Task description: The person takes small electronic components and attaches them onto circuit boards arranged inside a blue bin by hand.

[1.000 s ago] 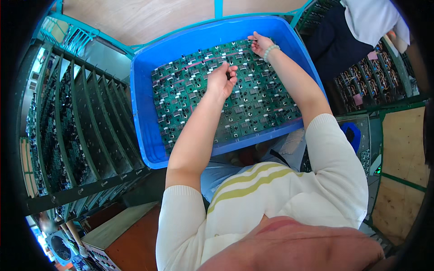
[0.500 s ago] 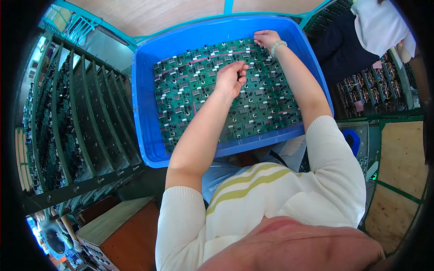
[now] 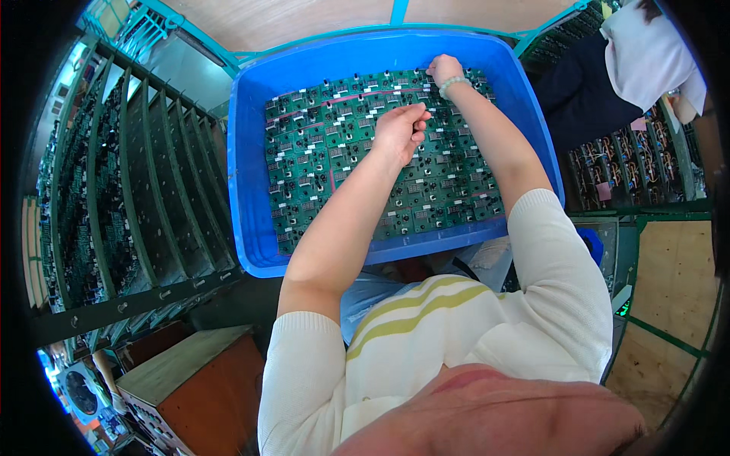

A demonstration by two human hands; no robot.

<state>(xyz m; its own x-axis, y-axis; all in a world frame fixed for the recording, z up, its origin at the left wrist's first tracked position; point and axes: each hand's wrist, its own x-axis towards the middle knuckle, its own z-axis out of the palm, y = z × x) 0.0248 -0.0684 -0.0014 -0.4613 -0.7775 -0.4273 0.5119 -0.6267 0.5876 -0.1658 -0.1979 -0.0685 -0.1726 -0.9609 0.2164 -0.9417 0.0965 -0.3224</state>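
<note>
A blue plastic tub [image 3: 251, 260] in front of me holds green circuit boards [image 3: 304, 163], laid side by side and dotted with small black and white components. Thin pink strips show between some boards. My left hand [image 3: 401, 134] hovers over the middle of the boards, its fingers curled; whatever is inside them is hidden. Toward the tub's far right, my right hand [image 3: 445, 70], with a pale bead bracelet [image 3: 454, 85] at the wrist, is closed low over the boards' far edge. What its fingertips grip is too small to make out.
A green slotted rack [image 3: 129, 182] with upright boards stands at the left. An orange-brown cabinet [image 3: 205, 387] sits below it. Another person [image 3: 646, 53] is at the upper right beside a rack of wired boards [image 3: 631, 163]. Wooden panels [image 3: 677, 273] are at the right.
My right hand has shifted slightly left along the boards' far edge, its fingers more tucked under. My left hand sits a little further right, still curled. The view has moved slightly.
</note>
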